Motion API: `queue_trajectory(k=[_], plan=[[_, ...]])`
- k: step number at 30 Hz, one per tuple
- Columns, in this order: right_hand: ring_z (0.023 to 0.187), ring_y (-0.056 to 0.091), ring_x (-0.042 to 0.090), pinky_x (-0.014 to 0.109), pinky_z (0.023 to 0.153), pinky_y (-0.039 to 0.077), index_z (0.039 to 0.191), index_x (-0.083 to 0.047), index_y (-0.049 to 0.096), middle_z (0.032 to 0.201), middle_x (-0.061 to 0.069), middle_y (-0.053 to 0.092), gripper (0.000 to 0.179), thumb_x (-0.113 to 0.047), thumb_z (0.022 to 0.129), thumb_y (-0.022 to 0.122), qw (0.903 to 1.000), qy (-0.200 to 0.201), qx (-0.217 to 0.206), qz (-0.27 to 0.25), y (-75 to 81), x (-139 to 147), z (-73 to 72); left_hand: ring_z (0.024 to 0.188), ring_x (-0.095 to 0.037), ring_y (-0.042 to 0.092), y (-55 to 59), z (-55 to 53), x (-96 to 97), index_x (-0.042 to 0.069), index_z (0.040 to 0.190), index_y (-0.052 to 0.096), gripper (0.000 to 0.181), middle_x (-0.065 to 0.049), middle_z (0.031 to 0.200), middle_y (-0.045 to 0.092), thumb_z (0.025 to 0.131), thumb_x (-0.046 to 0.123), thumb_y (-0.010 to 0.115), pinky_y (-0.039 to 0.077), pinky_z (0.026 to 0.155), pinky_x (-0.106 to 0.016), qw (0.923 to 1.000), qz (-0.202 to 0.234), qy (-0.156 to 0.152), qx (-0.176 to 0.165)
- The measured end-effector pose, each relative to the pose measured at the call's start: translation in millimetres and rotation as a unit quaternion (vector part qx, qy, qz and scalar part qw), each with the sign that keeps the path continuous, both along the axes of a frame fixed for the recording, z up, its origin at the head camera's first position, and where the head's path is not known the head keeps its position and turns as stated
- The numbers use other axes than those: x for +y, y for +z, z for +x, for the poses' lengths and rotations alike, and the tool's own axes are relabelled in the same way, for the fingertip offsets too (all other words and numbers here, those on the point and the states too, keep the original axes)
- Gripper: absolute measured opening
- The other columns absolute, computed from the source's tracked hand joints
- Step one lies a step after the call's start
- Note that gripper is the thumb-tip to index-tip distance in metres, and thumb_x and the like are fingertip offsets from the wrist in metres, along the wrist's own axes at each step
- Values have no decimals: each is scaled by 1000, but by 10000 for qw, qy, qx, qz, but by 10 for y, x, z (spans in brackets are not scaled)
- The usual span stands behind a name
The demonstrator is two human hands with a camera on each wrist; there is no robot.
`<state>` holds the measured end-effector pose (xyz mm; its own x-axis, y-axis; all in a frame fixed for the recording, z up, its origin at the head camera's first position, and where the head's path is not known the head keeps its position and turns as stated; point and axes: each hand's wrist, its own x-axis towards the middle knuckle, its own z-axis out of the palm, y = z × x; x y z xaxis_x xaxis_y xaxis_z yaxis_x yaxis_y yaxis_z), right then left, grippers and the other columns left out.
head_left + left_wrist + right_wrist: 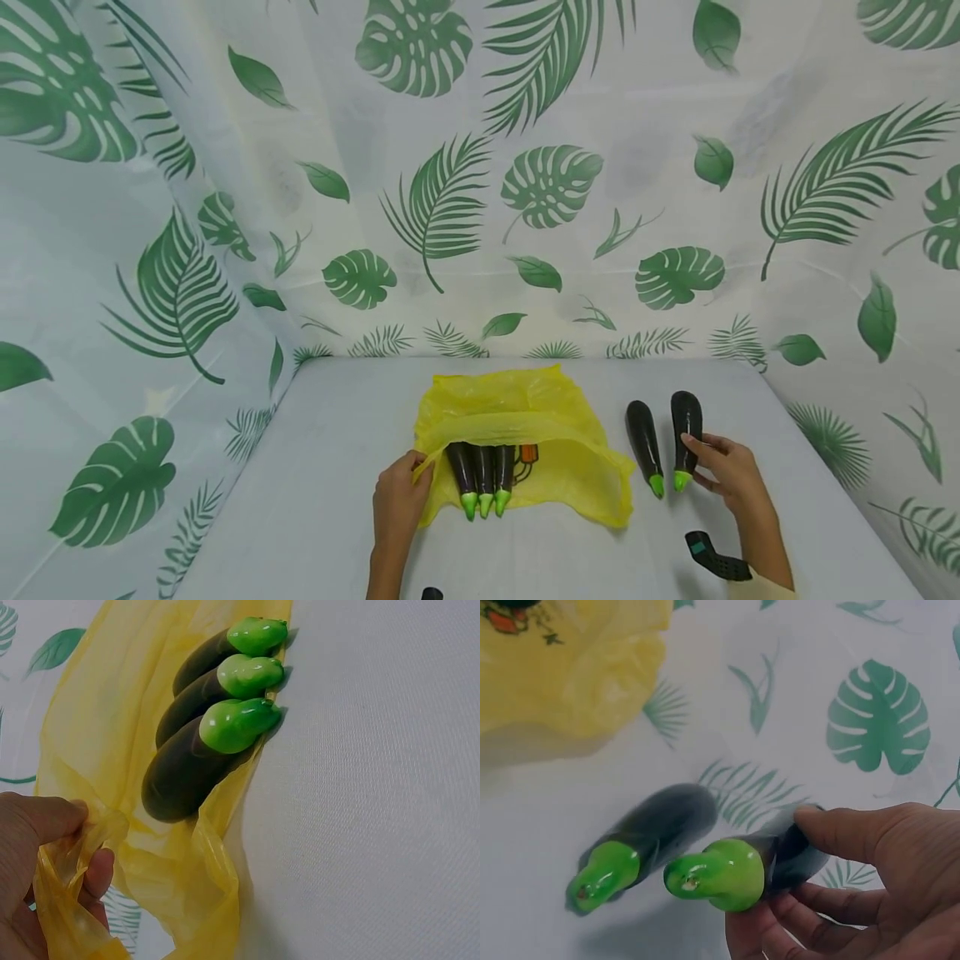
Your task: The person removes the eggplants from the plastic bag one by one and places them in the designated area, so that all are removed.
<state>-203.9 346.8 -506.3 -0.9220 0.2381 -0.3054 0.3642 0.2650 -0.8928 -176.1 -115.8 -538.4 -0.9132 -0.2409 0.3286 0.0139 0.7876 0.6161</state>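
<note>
My left hand (401, 493) pinches the left edge of a yellow plastic bag (592, 475), its thumb and fingers gathering the film in the left wrist view. Three eggplants (180, 776) with green stem ends lie side by side at the bag's mouth, their dark upper parts under the raised film in the head view. On the right, my right hand (729, 475) grips another eggplant (686, 417) round its dark body, thumb on top and fingers beneath. Just left of it a loose eggplant (667, 821) lies on the table, its green end towards me.
A white table (315, 467) carries everything. Behind it hangs a leaf-patterned sheet (465, 208), which also runs along both sides. An orange and black print (528, 454) shows on the bag. A black device (716, 557) is worn at the right wrist.
</note>
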Motion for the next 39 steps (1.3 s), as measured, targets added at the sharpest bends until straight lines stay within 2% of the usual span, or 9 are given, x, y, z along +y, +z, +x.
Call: queue_trajectory(k=[5, 7, 12, 16, 20, 24, 28, 33, 39], plan=[[94, 60, 22, 38, 78, 59, 142, 16, 29, 124, 33, 51, 85, -43, 92, 63, 9994, -255, -42, 234, -96, 13, -67, 71, -12, 63, -2, 7, 3, 10, 92, 71, 12, -2, 86, 73, 85, 18, 75, 54, 66, -32, 10000, 13, -35, -46], [96, 61, 26, 38, 78, 59, 141, 17, 31, 124, 35, 52, 83, -41, 92, 64, 9990, -293, -64, 329, -123, 18, -92, 71, -11, 62, 1, 7, 4, 10, 92, 71, 12, -2, 86, 73, 85, 19, 75, 54, 65, -32, 10000, -1, -17, -67], [85, 63, 18, 31, 72, 58, 139, 20, 29, 123, 38, 51, 80, -36, 93, 63, 9987, -221, -139, 447, -163, 29, -143, 71, -11, 62, 8, -5, 1, 11, 91, 71, 11, -1, 85, 73, 85, 19, 75, 53, 65, -32, 9999, -5, 30, -146], [81, 62, 16, 29, 68, 58, 138, 21, 30, 119, 38, 52, 76, -31, 93, 63, 9983, -265, -192, 479, -216, 19, -176, 71, -10, 61, 7, -11, -3, 11, 90, 70, 11, 0, 84, 72, 84, 19, 76, 52, 65, -31, 9998, -19, 45, -195], [93, 63, 34, 33, 70, 58, 137, 20, 31, 121, 39, 50, 74, -29, 93, 63, 9977, -341, -211, 554, -263, -19, -203, 70, -11, 62, 9, -7, -4, 12, 89, 71, 10, 0, 83, 72, 84, 19, 76, 52, 63, -31, 9999, 11, 41, -139], [112, 53, 47, 39, 76, 57, 137, 19, 32, 127, 40, 45, 72, -29, 93, 62, 9963, -445, -316, 664, -273, -67, -221, 70, -12, 63, 13, -1, -1, 12, 90, 71, 10, 0, 83, 73, 84, 20, 75, 52, 62, -31, 9999, 29, 25, -109], [115, 49, 47, 41, 78, 56, 138, 19, 32, 129, 39, 42, 70, -27, 93, 61, 9952, -533, -441, 697, -295, -91, -226, 70, -11, 63, 7, 4, 4, 12, 91, 72, 11, -1, 84, 73, 84, 20, 75, 52, 62, -31, 9999, -8, 44, -125], [110, 52, 46, 33, 66, 55, 136, 17, 36, 126, 38, 45, 68, -28, 92, 62, 9932, -623, -509, 844, -327, -101, -246, 71, -12, 64, 11, 2, 8, 12, 90, 72, 11, -1, 84, 73, 84, 19, 76, 52, 62, -31, 9999, -26, 56, -91], [106, 56, 44, 35, 69, 57, 134, 16, 39, 125, 37, 47, 66, -29, 93, 62, 9920, -638, -429, 1001, -329, -144, -253, 72, -13, 65, 15, 3, 16, 12, 90, 72, 11, -1, 84, 73, 83, 19, 76, 52, 62, -32, 9999, -38, 58, -92]])
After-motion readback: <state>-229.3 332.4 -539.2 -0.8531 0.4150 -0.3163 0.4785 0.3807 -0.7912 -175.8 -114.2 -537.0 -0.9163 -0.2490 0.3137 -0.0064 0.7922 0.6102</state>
